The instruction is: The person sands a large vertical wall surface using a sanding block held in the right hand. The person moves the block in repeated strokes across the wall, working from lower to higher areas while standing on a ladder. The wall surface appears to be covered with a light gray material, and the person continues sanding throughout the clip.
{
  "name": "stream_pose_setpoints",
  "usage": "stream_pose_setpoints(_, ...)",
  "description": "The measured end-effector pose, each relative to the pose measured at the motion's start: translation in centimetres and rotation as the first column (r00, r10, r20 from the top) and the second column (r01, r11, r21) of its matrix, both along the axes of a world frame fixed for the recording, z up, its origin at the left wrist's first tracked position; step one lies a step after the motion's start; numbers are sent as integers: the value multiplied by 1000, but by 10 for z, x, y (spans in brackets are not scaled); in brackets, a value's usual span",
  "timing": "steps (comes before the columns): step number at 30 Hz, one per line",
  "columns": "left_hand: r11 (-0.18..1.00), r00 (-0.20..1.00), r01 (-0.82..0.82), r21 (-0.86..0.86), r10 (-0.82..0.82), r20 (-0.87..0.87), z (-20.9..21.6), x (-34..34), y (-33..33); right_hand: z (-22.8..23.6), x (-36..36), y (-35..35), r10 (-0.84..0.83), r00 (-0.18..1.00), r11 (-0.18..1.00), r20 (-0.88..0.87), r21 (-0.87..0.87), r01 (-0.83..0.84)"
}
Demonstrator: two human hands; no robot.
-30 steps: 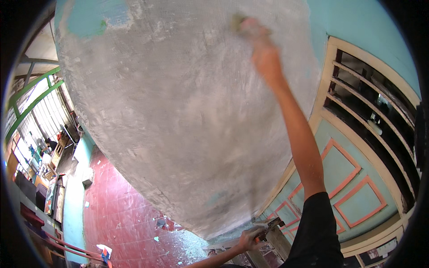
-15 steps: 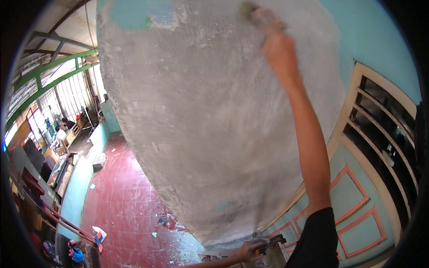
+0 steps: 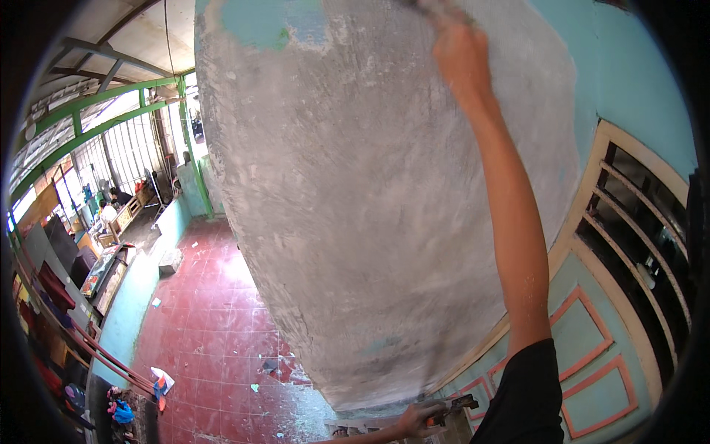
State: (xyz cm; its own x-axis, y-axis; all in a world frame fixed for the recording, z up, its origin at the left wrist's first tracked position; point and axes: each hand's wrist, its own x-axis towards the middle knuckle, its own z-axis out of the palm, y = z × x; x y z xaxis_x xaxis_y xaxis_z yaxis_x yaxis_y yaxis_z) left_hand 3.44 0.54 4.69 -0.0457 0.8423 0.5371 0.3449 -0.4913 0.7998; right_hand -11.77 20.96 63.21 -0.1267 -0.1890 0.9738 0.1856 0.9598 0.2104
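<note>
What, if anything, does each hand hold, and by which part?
The right hand grips a blurred tool by its near end. The left hand holds a dark tool, apparently by its orange part.

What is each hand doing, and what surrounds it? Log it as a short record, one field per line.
Right hand: raised, gripping a blurred tool partly cut off by the top edge
Left hand: low, holding a dark tool with an orange part
Wall: grey, rough surface, with a teal paint patch at upper left
Floor: red tiles, pale debris near the wall's base
Right side: slatted opening above teal panels with peach trim
</note>
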Motion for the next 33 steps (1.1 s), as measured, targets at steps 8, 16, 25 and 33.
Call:
stream_pose_setpoints(8, 983, 998, -21, 184, 9, 65, -19, 2, 6, 15, -29, -26, 222, 975, 930, 9, 298, -215)
stream_pose_setpoints(16, 991, 990, 48, 122, -63, 123, -7, 3, 6, 23, -45, -25, 99, 983, 970, -152, 233, -62)
stream_pose_setpoints(25, 992, 985, 62, 111, -79, 151, 2, 2, 14, 59, -49, -35, 238, 967, 922, -87, 333, -197)
stream_pose_setpoints(33, 995, 986, 35, 89, -49, 157, 6, -3, 14, 21, -57, -33, 28, 998, 938, -51, 348, -9)
